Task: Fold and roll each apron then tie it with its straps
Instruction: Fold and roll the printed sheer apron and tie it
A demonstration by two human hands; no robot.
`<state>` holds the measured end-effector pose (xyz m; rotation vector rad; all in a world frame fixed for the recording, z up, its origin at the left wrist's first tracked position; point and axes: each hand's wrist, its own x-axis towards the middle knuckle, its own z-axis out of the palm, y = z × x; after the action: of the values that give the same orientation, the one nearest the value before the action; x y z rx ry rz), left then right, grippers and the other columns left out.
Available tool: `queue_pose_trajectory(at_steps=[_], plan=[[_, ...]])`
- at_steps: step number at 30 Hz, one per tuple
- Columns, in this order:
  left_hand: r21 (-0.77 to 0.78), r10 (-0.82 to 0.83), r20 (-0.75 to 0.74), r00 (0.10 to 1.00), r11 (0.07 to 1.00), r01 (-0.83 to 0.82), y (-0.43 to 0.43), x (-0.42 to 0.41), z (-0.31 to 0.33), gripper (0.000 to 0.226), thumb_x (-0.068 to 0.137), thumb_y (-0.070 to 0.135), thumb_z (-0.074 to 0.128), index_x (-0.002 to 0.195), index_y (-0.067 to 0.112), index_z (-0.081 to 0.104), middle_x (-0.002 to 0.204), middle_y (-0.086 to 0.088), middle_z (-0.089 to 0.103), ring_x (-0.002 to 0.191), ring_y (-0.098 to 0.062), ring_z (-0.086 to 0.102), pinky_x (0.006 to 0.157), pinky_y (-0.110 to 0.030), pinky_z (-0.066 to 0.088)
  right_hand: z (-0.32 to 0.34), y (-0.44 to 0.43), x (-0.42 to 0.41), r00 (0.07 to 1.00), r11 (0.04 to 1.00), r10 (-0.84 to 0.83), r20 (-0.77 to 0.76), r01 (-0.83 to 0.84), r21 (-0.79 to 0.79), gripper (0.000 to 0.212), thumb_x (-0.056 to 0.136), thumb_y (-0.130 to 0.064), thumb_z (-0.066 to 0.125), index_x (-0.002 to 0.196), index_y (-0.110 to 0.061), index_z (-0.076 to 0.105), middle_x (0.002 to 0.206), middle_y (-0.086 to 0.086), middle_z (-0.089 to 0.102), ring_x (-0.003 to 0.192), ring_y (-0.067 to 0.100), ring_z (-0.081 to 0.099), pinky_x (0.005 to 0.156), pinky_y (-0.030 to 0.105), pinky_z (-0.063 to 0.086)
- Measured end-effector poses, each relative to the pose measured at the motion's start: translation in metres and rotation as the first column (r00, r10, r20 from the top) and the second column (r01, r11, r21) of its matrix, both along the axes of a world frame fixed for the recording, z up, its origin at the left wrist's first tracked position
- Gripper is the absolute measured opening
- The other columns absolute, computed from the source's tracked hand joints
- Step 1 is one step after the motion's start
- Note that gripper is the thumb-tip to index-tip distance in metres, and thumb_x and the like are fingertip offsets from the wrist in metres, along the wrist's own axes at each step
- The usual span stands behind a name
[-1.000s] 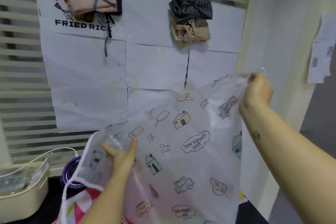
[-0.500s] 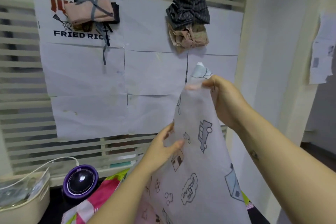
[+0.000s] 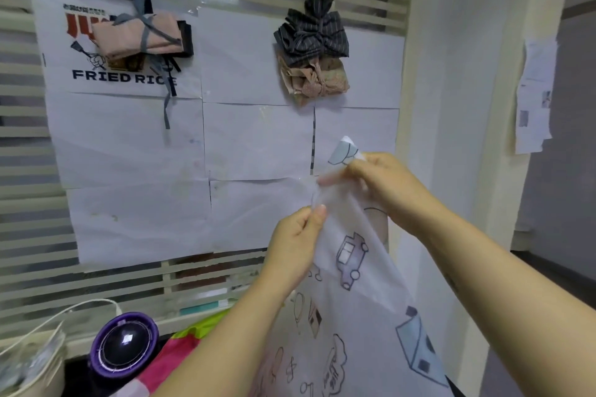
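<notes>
i held the thin white apron (image 3: 361, 267) up in the middle of the frame, a little right of centre, with both hands. my left hand (image 3: 298, 245) was closed on its left edge, thumb and forefinger pinching the cloth. my right hand (image 3: 383, 184) sat just above and to the right, fingers closed around the top of the cloth, where a small corner with a blue house print stuck up past my knuckles. the two hands were close together but not touching. from there the apron hung down toward the lower right of the frame, showing its drawings of a car, houses and a balloon.

on the wall in the upper left hung a pink rolled bundle (image 3: 138, 37) tied with grey straps, in front of a fried rice poster (image 3: 64, 51). at upper centre hung a dark striped bundle (image 3: 311, 37) with a tan one (image 3: 314, 82) just under it, touching. in the lower left stood a purple round gadget (image 3: 124, 343), with a beige basket (image 3: 32, 364) beside it at the frame's edge and bright pink and green cloth (image 3: 180, 351) between the gadget and my left forearm.
</notes>
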<state>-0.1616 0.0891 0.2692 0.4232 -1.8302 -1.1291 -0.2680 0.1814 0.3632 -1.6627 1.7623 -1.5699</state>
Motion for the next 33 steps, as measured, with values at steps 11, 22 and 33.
queue_pose_trajectory(at_steps=[11,22,33], plan=[[-0.482,0.195,0.253,0.948,0.875,-0.052,-0.039,0.011,0.078,0.029,0.101,0.024,0.045,0.100,0.012,0.071,0.091,0.011,0.063,0.086,-0.002,0.058,0.073,-0.007,0.038,0.042,0.014,-0.032,0.473,0.830,-0.517,-0.713,0.482,-0.281,0.061,0.084,-0.030,0.063,0.139,-0.028,0.037,0.138,-0.003,0.046,0.129,0.024,0.038,0.106,0.042,0.030],[-0.270,0.185,0.046,0.982,0.948,-0.167,-0.040,0.037,0.055,0.023,0.092,0.034,0.059,0.112,0.043,0.054,0.112,0.016,0.057,0.099,0.007,0.053,0.086,-0.008,0.040,0.054,-0.021,0.003,0.217,0.889,-0.243,-0.945,0.440,-0.127,0.016,0.092,-0.011,0.042,0.084,-0.021,0.053,0.096,0.009,0.060,0.083,0.032,0.049,0.069,0.032,0.027],[0.043,0.079,0.360,0.930,0.994,-0.101,-0.026,0.042,-0.108,0.025,0.096,0.042,0.047,0.102,0.029,0.068,0.102,0.011,0.069,0.097,0.000,0.062,0.093,-0.020,0.045,0.007,-0.045,0.010,0.245,0.856,-0.430,-0.869,0.417,-0.306,0.035,0.090,-0.020,0.042,0.056,-0.017,0.033,0.056,0.000,0.032,0.075,0.026,0.035,0.072,0.034,0.023]])
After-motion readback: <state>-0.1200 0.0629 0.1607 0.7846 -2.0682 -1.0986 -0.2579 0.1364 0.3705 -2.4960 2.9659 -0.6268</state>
